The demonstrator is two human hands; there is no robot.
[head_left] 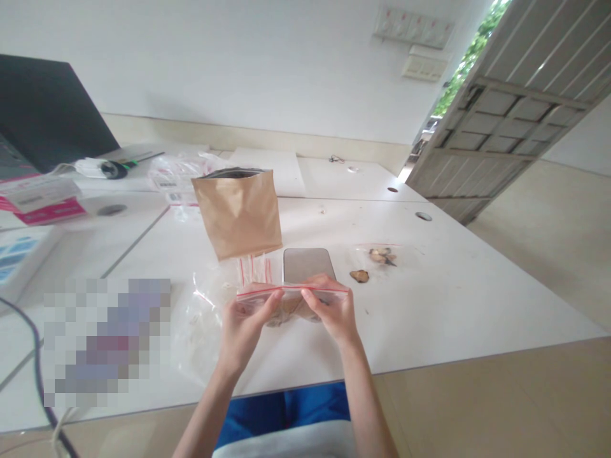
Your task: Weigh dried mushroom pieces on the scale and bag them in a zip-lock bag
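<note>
Both sets of fingers (pixel 272 299) pinch narrowly along the red seal of a small zip bag (pixel 291 304), left hand (pixel 243 327) and right hand (pixel 334 312) holding it just above the table (pixel 429 299). A metal scale (pixel 308 264) sits just behind it, a brown paper pouch (pixel 238 213) beyond.

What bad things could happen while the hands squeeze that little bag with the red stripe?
1. Both hands, left hand and right hand, pinch the zip bag only at its red strip; if the seal is not fully pressed shut, the brown pieces inside might spill.
2. The brown paper pouch stands open right behind; a bump could tip it over.
3. A loose brown piece lies on the table and might get swept off.
</note>
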